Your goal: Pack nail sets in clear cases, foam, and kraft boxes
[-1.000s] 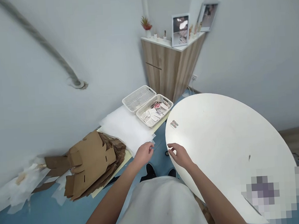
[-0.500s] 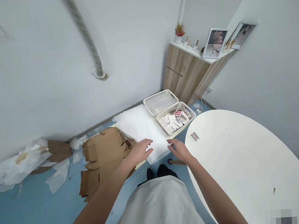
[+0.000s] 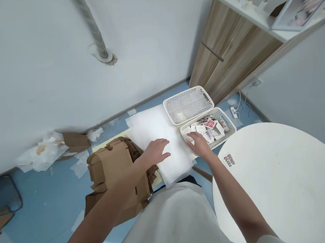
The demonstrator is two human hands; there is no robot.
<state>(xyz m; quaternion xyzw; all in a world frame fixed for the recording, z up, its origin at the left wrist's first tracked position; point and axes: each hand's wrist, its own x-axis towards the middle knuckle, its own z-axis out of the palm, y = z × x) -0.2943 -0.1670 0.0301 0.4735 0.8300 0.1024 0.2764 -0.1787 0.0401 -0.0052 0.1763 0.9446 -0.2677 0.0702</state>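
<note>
My left hand [image 3: 156, 151] hovers over a stack of thin white sheets [image 3: 159, 125], its fingers apart and nothing in them. At the near edge of a white basket [image 3: 226, 132] full of small printed cards [image 3: 207, 129] is my right hand [image 3: 199, 144], fingers spread and empty; whether it touches the basket I cannot tell. Behind that basket sits a second white basket [image 3: 189, 104] holding clear plastic packets. Flattened brown cardboard boxes [image 3: 117, 162] are piled left of the sheets, partly hidden by my left forearm.
A round white table [image 3: 275, 173] stands at the right, with a small card of coloured pieces [image 3: 229, 160] near its edge. Behind the baskets rises a wooden cabinet [image 3: 229, 40]. A power strip [image 3: 233, 112] and cables lie on the floor. Crumpled wrapping [image 3: 40, 154] lies by the wall.
My view has moved closer to the sheets and baskets. My right hand has come up to the basket of cards; my left hand stays over the sheets. Both remain empty.
</note>
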